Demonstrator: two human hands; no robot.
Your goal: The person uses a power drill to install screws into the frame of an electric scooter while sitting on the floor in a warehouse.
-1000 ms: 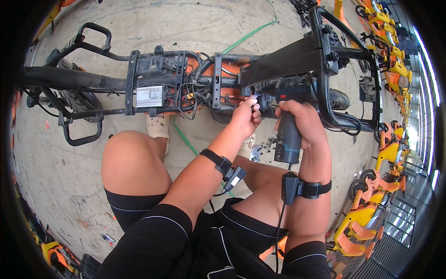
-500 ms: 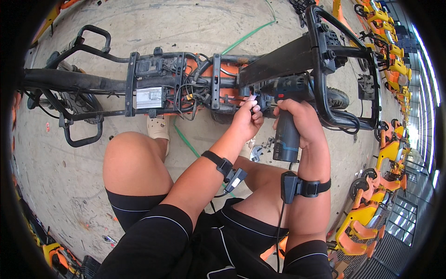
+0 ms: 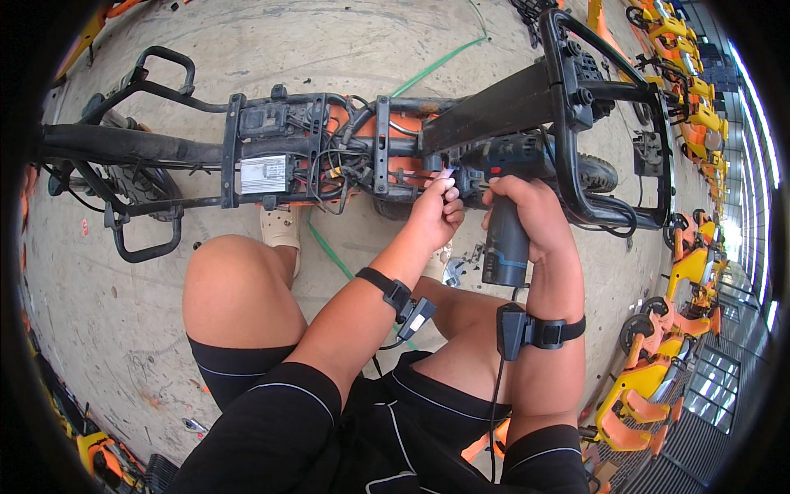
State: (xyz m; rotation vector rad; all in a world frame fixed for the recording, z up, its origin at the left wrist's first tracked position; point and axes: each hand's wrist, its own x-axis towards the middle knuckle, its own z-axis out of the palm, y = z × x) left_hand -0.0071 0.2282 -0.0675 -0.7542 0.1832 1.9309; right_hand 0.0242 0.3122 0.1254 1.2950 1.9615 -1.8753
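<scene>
A stripped two-wheeler frame (image 3: 446, 121) lies across the view, with cables, an orange base and a silver controller box (image 3: 263, 173). My right hand (image 3: 527, 214) is wrapped round the grip of a black power drill (image 3: 506, 259) with blue trim, its body pointing left into the frame under the wide black plate. My left hand (image 3: 438, 210) is closed, fingertips pinched at a small pale lilac piece (image 3: 446, 171) near the drill's front end; I cannot make out exactly what it is, and the drill's tip is hidden.
Small loose parts (image 3: 461, 272) lie on the concrete floor (image 3: 123, 321) beneath the frame, beside my feet in beige clogs (image 3: 281, 230). A green strip (image 3: 428, 66) runs across the floor. Rows of yellow-orange scooters (image 3: 625, 403) stand along the right, and a pile of black parts (image 3: 531, 20) sits at the back.
Both hands and the drill stay at the same spot in the frame, with only very slight shifts. My knee appears marginally lower in the view.
</scene>
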